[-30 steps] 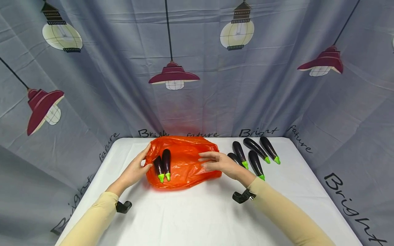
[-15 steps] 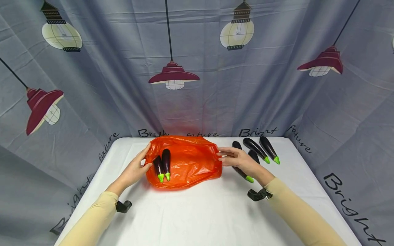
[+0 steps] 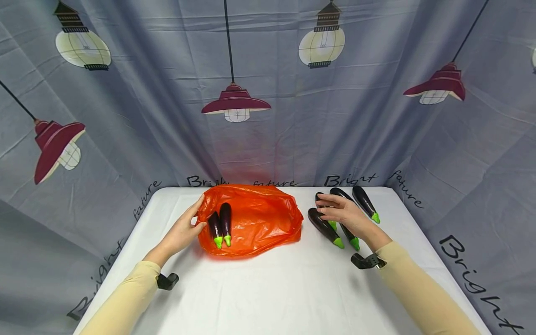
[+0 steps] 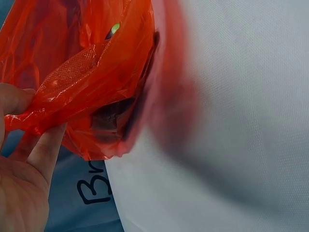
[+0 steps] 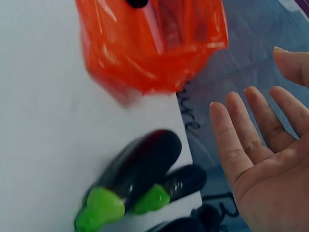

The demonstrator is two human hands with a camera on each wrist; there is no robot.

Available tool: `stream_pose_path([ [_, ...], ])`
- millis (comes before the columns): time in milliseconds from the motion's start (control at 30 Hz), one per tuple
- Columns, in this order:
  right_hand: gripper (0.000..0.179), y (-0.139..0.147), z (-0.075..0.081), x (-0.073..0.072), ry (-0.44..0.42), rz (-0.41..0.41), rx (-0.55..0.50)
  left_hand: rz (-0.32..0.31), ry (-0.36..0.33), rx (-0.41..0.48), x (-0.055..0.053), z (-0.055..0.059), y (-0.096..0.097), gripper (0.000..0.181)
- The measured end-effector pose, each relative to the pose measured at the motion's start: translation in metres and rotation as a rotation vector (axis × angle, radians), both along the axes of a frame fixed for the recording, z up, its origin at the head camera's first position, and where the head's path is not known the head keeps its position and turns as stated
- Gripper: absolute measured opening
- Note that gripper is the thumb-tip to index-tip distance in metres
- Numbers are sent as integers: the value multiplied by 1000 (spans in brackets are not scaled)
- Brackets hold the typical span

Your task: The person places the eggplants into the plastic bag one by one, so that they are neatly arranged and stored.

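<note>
An orange-red plastic bag (image 3: 264, 228) lies with its mouth spread on the table. Two eggplants, a shorter one (image 3: 215, 228) and a longer one (image 3: 226, 221), rest side by side in its left part. My left hand (image 3: 180, 235) pinches the bag's left rim between thumb and fingers, as the left wrist view of the bag (image 4: 106, 82) shows. Over on the right, my right hand (image 3: 349, 216) hovers above a group of eggplants, fingers spread and palm bare. It partly covers some of them; the nearest eggplant (image 3: 324, 227) lies just left of it.
One more eggplant (image 3: 365, 202) lies at the back right of the group. A white cloth covers the table (image 3: 259, 298). Grey-blue curtains (image 3: 268, 144) printed with lamps stand close behind and at both sides.
My right hand has drawn back rightward from over the bag, past its right rim, to above the eggplants. My left hand stays at the left rim.
</note>
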State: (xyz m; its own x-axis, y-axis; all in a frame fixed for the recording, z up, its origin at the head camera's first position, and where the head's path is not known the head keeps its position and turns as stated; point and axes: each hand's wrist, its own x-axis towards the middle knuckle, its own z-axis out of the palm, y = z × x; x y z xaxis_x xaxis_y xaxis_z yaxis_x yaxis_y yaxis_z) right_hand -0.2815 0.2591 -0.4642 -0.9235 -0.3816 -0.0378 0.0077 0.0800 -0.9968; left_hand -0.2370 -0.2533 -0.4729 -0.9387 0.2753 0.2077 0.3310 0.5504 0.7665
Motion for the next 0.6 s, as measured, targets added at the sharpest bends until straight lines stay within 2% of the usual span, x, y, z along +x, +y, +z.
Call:
stream_pose_path([
  [400,67,29,-9,-2,4,-82,50,6,-1,0,1,1,1,87],
  [600,70,49,-14,-10,21,-162,99,-1,10,-1,1,0,1,88],
])
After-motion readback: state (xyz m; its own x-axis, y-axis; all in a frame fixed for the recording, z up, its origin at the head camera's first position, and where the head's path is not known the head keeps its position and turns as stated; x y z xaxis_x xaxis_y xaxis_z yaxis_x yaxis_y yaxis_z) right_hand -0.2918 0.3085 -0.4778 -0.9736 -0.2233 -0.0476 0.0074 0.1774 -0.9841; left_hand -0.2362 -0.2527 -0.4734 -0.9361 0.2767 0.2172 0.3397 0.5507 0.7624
